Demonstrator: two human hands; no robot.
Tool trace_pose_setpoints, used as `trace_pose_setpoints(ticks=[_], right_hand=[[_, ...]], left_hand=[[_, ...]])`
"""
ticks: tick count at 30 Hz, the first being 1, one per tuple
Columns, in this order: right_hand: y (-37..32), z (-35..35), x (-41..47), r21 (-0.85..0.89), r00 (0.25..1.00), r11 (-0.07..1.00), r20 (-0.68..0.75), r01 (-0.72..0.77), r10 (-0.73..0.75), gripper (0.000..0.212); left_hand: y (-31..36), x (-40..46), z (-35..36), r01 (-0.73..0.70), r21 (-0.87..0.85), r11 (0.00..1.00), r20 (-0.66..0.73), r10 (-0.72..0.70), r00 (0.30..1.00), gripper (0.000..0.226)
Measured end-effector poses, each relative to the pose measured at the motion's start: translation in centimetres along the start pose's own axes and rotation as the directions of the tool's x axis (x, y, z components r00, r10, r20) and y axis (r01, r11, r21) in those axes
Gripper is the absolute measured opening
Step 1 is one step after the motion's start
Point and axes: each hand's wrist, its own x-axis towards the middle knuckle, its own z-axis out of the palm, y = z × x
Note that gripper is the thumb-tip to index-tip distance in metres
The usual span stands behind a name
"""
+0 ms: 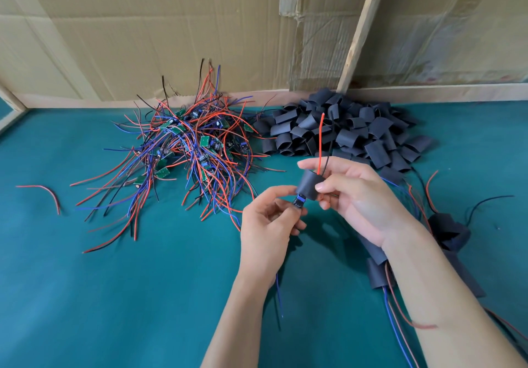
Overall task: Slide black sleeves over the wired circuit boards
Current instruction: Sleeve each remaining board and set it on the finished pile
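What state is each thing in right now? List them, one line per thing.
Black sleeve: held in right hand, partly over the board, red and black wires out the top.
Circuit board: lower end still exposed, pinched by left hand.
Pile of wired boards: tangled, unsleeved.
Pile of black sleeves: loose, empty.
Sleeved boards: lying finished under the right forearm.
Loose red wire: lying alone on the green mat.

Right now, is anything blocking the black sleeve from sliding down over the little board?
Nothing visible blocks it. The right hand holds the black sleeve with the red wire already poking out its top. The board sticks out just below, pinched by the left hand, whose fingertips sit at the board's lower end.
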Motion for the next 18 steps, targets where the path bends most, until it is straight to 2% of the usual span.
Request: trace_pose_setpoints(ticks=[5, 13, 18], right_hand=[[0.03, -0.10, -0.07, -0.031, 0.998, 0.999, 0.055, 0.029, -0.028, 0.047], [0.04, -0.76, -0.38, 0.075, 0.992, 0.997, 0.123, 0.029, -0.038, 0.036], [-0.04, -0.79, -0.43, 0.031, 0.989, 0.999, 0.141, 0.030, -0.035, 0.034]], left_hand=[[0.16, -0.13, 0.10, 0.008, -0.001, 1.000, 0.019, -0.008, 1.000, 0.033], [0.17, -0.12, -0.41, 0.038, -0.076, 0.996, 0.042, -0.035, 0.998, 0.029], [0.28, -0.20, -0.58, 0.040, -0.075, 0.996, 0.069, -0.035, 0.997, 0.029]])
